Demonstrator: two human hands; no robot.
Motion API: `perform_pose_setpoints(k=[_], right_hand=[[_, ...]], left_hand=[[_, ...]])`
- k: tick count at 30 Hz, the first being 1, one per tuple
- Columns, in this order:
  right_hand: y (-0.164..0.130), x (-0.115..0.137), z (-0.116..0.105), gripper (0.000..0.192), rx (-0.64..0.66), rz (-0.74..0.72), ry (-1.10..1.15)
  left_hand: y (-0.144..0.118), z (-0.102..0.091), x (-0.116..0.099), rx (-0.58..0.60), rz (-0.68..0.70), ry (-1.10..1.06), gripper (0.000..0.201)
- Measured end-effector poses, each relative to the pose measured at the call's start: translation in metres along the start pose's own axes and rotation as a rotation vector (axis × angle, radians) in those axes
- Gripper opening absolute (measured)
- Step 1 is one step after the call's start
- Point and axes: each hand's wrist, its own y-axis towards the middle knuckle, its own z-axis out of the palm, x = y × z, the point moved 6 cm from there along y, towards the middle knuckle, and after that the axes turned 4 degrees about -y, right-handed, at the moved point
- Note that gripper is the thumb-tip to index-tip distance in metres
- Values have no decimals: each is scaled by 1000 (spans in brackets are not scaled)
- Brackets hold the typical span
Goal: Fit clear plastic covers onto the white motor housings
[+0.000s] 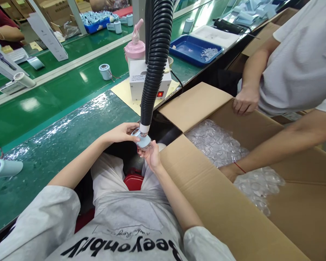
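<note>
Fingers (130,127) of the left hand (122,132) curl narrowly around a small pale blue round part (142,139), gripping its upper left edge. The right hand (151,155) pinches the same part from below, at about five o'clock. Both hands hold it up in the gap between the bench (57,134) and a large cardboard box (233,217), just above the person's lap.

The part sits pressed against the white mouth of a black ribbed hose (155,61) that drops in from twelve o'clock. Its flat face points up into the hose; being round and squat, its short axis runs along the hose line, tilted slightly toward one o'clock.

Judging by this, the step in hand is holding the part to the nozzle. The next move would call for a steady two-handed grip while easing it off.

At three o'clock, another person's hand (229,172) reaches into clear plastic pieces (220,145) inside the box. A white control unit (149,78) stands on the bench at twelve o'clock.
</note>
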Motion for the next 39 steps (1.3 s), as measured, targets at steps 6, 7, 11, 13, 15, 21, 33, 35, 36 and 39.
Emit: perform_pose_setpoints(k=[6,7,11,13,15,21,33,35,36,39], right_hand=[[2,0,-2,52,-4,-27,-6],[2,0,-2,52,-3,-30,-7],[3,1,0,53,2,-38,-11],[4,1,0,53,-1,-36,-10],[5,1,0,53,-9,-30,-8],[10,-2,-3,54,-35,7,-3],[8,-2,0,58,-20,64,-20],[8,-2,0,57,-16,55,-35],[9,-2,1,57,-13,50,-45],[7,-1,-1,58,-9,26,-86]], left_hand=[[1,1,-1,-8,-23,-2,60],[0,1,-1,-10,-26,-2,59],[0,1,-6,-18,-36,12,56],[0,2,-8,-17,-35,23,54],[1,2,-10,-18,-31,34,53],[7,3,-8,-34,-23,68,51],[2,3,-10,-31,-30,55,50],[2,2,-12,-36,-29,50,49],[2,2,-12,-36,-30,48,49],[-1,3,-9,-31,-37,34,51]])
